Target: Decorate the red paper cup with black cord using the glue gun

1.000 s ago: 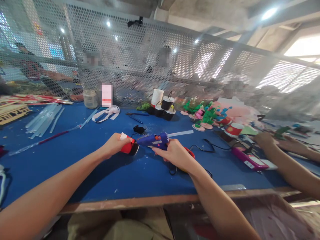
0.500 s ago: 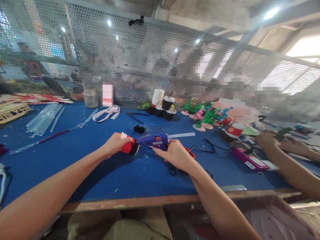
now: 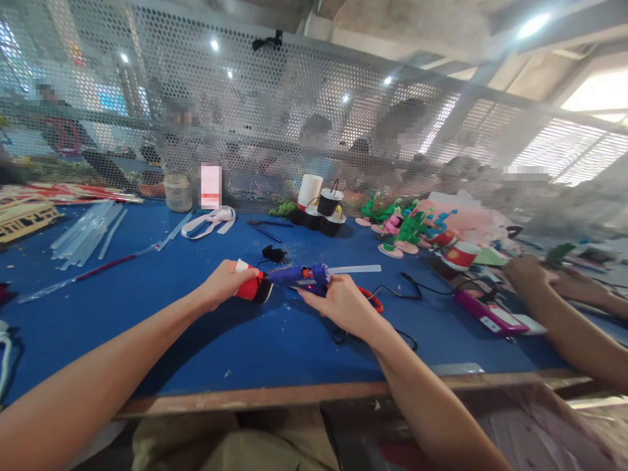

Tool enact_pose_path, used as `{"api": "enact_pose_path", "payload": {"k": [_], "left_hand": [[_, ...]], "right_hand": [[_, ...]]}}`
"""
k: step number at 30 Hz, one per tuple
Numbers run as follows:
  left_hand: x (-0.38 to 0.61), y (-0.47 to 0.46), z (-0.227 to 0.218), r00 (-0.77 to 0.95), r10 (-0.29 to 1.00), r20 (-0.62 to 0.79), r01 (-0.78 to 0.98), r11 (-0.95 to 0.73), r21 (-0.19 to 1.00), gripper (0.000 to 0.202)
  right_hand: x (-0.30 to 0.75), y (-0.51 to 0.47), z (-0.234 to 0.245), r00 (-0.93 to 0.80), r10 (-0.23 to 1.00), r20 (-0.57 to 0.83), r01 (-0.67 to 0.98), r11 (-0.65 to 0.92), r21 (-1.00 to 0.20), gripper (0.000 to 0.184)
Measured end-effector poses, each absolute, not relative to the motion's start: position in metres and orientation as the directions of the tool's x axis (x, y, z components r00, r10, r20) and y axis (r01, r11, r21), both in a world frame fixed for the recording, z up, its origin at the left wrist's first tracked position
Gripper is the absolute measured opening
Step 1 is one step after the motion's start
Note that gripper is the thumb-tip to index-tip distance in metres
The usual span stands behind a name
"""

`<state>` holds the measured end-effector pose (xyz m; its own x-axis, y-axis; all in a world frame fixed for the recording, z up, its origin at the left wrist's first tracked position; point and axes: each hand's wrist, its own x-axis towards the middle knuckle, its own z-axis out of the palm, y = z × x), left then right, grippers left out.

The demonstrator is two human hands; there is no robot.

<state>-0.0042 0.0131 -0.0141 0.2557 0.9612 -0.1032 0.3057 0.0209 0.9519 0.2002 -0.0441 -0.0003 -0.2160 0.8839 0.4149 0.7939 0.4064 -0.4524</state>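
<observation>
My left hand (image 3: 222, 286) is closed around a small red, white and black paper cup (image 3: 251, 288), tilted on its side just above the table. My right hand (image 3: 343, 302) grips a blue glue gun (image 3: 301, 278) with a small red light lit on its body. A clear glue stick (image 3: 356, 269) juts from the gun's rear. The nozzle meets the black band of the cup; whether glue is coming out is too small to tell. Behind the cup lies a clump of black yarn (image 3: 273, 253) on the blue table (image 3: 191, 353).
Black-and-white cups with handles (image 3: 331, 203) stand at the back by a perforated metal screen. Glue sticks (image 3: 88, 232) lie at left, green craft plants (image 3: 412, 229) at right. A purple power strip (image 3: 490, 313) with cords sits near a co-worker's arm (image 3: 564, 327).
The glue gun and my right hand have shifted very slightly left, along with the cup. At the right, the co-worker's hands have moved a little.
</observation>
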Motion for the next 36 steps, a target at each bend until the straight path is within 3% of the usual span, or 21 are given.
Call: {"api": "enact_pose_path", "payload": {"k": [6, 20, 36], "left_hand": [[-0.0058, 0.0153, -0.0169, 0.270, 0.958, -0.100, 0.316, 0.010, 0.949, 0.025], [-0.0041, 0.0130, -0.0152, 0.261, 0.962, -0.074, 0.329, -0.017, 0.944, 0.026], [-0.0047, 0.0125, -0.0142, 0.290, 0.955, -0.070, 0.355, -0.039, 0.934, 0.031]], "right_hand": [[0.1989, -0.0469, 0.0025, -0.228, 0.909, 0.350, 0.797, 0.380, -0.469, 0.026], [0.1997, -0.0448, 0.0022, -0.198, 0.912, 0.358, 0.821, 0.354, -0.449, 0.027], [0.2010, -0.0422, 0.0051, -0.154, 0.945, 0.289, 0.781, 0.296, -0.550, 0.023]]}}
